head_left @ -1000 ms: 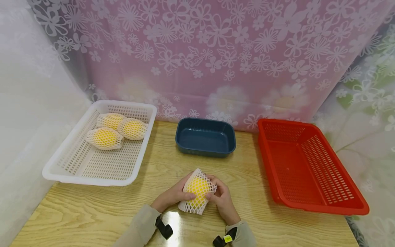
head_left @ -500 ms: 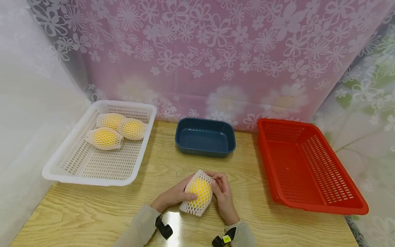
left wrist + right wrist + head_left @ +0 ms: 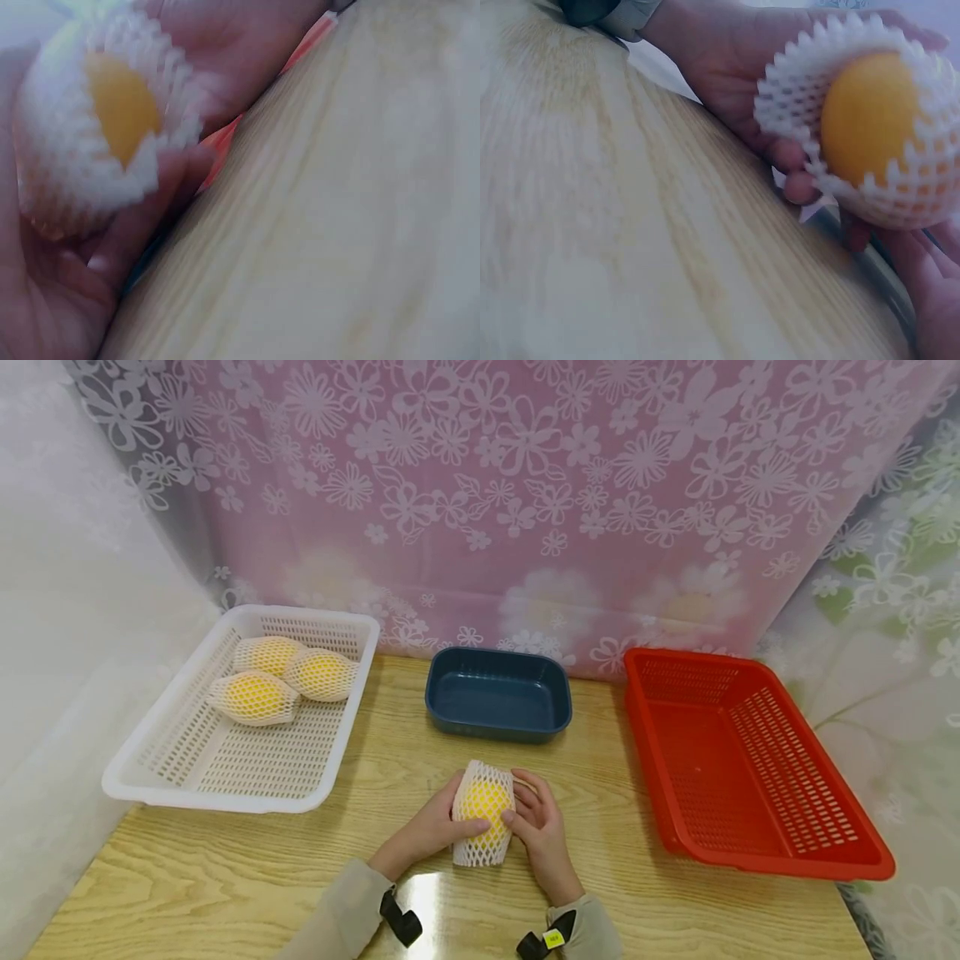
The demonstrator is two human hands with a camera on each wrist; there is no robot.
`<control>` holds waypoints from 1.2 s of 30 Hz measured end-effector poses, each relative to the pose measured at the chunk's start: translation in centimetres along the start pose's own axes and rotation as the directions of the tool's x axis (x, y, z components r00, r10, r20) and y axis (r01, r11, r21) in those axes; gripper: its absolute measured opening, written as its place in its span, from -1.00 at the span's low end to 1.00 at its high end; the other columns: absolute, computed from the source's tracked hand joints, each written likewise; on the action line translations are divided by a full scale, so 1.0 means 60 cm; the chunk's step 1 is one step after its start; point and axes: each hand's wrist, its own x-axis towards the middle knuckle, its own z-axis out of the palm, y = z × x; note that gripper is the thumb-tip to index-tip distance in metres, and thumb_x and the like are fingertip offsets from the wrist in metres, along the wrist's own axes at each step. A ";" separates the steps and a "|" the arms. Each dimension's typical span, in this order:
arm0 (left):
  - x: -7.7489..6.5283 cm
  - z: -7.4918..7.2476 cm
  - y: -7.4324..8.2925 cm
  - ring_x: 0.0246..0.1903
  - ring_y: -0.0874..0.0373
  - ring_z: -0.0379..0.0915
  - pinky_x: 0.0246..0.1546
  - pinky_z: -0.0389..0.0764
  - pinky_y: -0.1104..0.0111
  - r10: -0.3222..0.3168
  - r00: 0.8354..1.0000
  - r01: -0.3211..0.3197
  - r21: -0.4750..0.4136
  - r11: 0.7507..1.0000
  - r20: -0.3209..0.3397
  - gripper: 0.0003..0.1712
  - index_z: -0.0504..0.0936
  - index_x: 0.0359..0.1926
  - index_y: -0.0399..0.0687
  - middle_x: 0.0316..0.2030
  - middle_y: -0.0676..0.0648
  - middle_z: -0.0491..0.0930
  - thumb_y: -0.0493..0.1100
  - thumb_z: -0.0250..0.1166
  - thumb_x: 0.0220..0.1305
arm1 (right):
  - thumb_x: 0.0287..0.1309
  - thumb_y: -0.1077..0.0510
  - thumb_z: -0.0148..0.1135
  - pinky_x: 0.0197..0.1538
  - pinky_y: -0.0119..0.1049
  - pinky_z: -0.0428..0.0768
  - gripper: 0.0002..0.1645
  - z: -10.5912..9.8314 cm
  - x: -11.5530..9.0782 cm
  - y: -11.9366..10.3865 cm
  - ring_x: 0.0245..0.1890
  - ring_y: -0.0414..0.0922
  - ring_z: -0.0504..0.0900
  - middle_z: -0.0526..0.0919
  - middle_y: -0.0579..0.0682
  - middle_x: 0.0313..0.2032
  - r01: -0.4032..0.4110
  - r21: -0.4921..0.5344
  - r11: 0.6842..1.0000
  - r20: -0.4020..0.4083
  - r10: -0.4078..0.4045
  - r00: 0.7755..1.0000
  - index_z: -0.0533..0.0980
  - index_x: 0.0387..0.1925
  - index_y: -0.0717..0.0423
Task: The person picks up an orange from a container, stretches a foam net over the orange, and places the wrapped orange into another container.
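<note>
A yellow fruit [image 3: 483, 800] in a white foam net sleeve is held between both hands above the table's near middle. My left hand [image 3: 433, 829] grips its left side, thumb across the front. At its right side my right hand [image 3: 546, 837] holds it with the thumb on the net and the fingers behind, partly hidden. Through the sleeve's open end, bare smooth skin of the fruit [image 3: 874, 116] shows in the right wrist view. The left wrist view is blurred but shows the same fruit [image 3: 124, 109] between the hands.
On the left stands a white basket [image 3: 339, 739] with three netted yellow fruits [image 3: 255, 697]. A dark blue tub [image 3: 498, 731] sits at the back middle. A red basket [image 3: 697, 777] stands on the right. A floral curtain [image 3: 480, 510] closes off the wooden table's [image 3: 247, 877] back.
The fruit has turned more upright and risen slightly in the head view. My right hand has shifted from the sleeve's upper edge to the fruit's right side, its thumb back on the net.
</note>
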 end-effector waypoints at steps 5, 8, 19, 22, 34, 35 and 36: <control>0.001 0.010 -0.003 -0.09 0.02 0.58 -0.13 0.64 0.20 0.035 0.995 -0.033 0.023 0.999 -0.094 -0.19 0.18 0.37 -0.01 0.05 -0.17 0.48 -0.07 0.42 0.22 | 0.25 0.42 0.20 0.18 -0.26 0.52 -0.35 0.000 0.002 0.003 0.19 -0.03 0.53 0.43 0.29 0.21 0.024 0.011 1.000 -0.028 -0.024 0.999 0.23 0.33 0.38; 0.001 0.014 0.005 -0.05 0.00 0.56 -0.10 0.63 0.18 0.027 0.991 -0.026 0.009 1.000 -0.133 -0.19 0.23 0.38 0.04 0.08 -0.16 0.48 -0.10 0.45 0.20 | 0.25 0.43 0.19 0.20 -0.27 0.49 -0.38 0.000 0.003 0.005 0.19 -0.04 0.52 0.45 0.24 0.20 0.036 0.024 0.999 -0.034 -0.035 0.999 0.25 0.30 0.43; 0.002 0.015 0.062 -0.03 0.11 0.46 -0.05 0.54 0.16 0.111 0.965 -0.010 0.386 0.922 -0.240 -0.04 0.37 0.34 0.18 0.10 0.03 0.47 0.03 0.63 -0.11 | 0.41 0.33 -0.01 0.10 -0.26 0.56 -0.40 0.001 0.003 0.000 0.18 -0.09 0.50 0.44 0.09 0.25 -0.038 0.156 0.987 0.152 0.014 0.988 0.16 0.42 0.26; -0.001 0.020 0.074 0.02 0.12 0.40 0.02 0.50 0.14 0.139 0.967 -0.008 0.524 0.852 -0.212 0.01 0.36 0.34 0.14 0.12 0.03 0.40 0.01 0.64 -0.17 | 0.40 0.37 -0.09 0.15 -0.24 0.53 -0.40 -0.001 0.003 0.000 0.19 -0.10 0.47 0.41 0.09 0.27 -0.059 0.242 0.969 0.222 0.004 0.975 0.16 0.43 0.19; -0.028 0.027 0.125 -0.01 0.18 0.40 -0.02 0.54 0.16 0.203 0.979 -0.113 0.769 0.630 -0.022 0.03 0.39 0.30 0.19 0.07 0.09 0.42 -0.14 0.62 -0.30 | 0.20 0.42 -0.32 0.30 -0.16 0.37 -0.31 0.001 0.003 -0.001 0.28 -0.04 0.34 0.33 0.14 0.31 -0.047 0.392 0.919 0.387 -0.118 0.914 0.15 0.40 0.28; -0.031 0.026 0.131 -0.01 0.17 0.40 -0.03 0.54 0.17 0.214 0.977 -0.124 0.793 0.596 -0.008 0.03 0.39 0.30 0.18 0.07 0.07 0.43 -0.14 0.62 -0.32 | 0.21 0.40 -0.34 0.29 -0.15 0.38 -0.32 0.001 0.003 -0.002 0.28 -0.04 0.35 0.33 0.14 0.32 -0.049 0.395 0.917 0.390 -0.119 0.913 0.15 0.40 0.28; -0.034 0.024 0.138 -0.01 0.16 0.41 -0.03 0.55 0.17 0.226 0.974 -0.138 0.820 0.555 0.011 0.04 0.40 0.30 0.16 0.07 0.06 0.43 -0.14 0.63 -0.35 | 0.22 0.38 -0.36 0.29 -0.15 0.38 -0.32 0.001 0.003 -0.002 0.28 -0.03 0.36 0.33 0.15 0.32 -0.050 0.396 0.917 0.392 -0.119 0.912 0.15 0.40 0.29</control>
